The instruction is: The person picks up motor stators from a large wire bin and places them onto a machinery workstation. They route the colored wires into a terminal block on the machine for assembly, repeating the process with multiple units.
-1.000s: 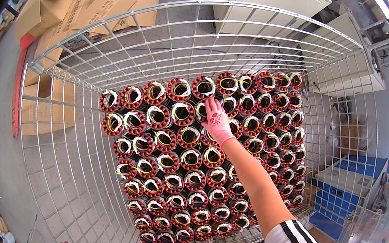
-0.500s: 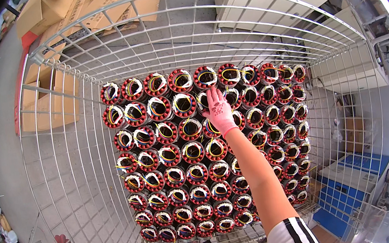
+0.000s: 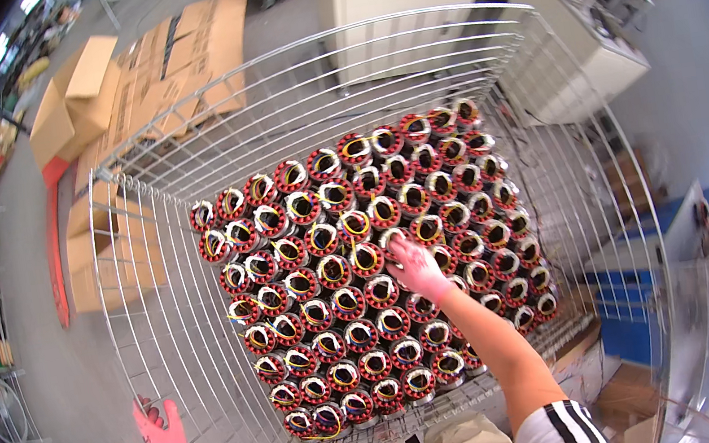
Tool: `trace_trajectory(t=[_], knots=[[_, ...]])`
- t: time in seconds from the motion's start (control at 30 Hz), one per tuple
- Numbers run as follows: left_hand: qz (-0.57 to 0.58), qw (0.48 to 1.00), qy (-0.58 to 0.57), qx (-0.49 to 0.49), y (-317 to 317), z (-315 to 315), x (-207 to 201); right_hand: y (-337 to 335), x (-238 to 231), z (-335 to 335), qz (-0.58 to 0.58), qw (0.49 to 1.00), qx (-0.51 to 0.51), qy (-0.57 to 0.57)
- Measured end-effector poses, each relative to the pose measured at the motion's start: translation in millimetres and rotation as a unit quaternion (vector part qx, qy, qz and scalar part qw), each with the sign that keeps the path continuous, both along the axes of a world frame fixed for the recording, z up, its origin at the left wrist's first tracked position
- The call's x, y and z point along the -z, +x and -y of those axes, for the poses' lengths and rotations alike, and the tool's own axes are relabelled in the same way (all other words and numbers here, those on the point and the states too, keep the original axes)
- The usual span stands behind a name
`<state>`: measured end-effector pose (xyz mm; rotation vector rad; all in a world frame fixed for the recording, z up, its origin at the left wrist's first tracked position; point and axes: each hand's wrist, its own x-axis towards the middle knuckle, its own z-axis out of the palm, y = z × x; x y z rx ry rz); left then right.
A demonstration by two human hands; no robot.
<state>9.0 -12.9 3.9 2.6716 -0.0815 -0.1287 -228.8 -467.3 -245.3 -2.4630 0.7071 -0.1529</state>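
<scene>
Near the middle of the packed rows, 1 motor stator (image 3: 391,236) sits under the pink-gloved right hand (image 3: 420,268), fingers bent over its top; from here I cannot tell whether they grip. Stators surround it inside the wire mesh cage (image 3: 433,9). At 8 o'clock, the gloved left hand (image 3: 163,439) hangs half open beside the mesh, seemingly holding nothing. A cardboard box (image 3: 56,132) lies at 10 o'clock.

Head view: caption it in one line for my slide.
Gloved right hand at rows of red coil rings inside a wire cage; left hand by its left side.
</scene>
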Motion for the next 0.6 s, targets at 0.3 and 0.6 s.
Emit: trace_trajectory(t=[0.3,0.6], knots=[[0.239,0.930,0.235,0.147,16,5,35,-455,-74,-202,-0.026,0.860,0.501,0.090],[0.154,0.780,-0.082,0.601,-324,124,33,-828,-114,-561,0.111,0.256,0.948,-0.152]])
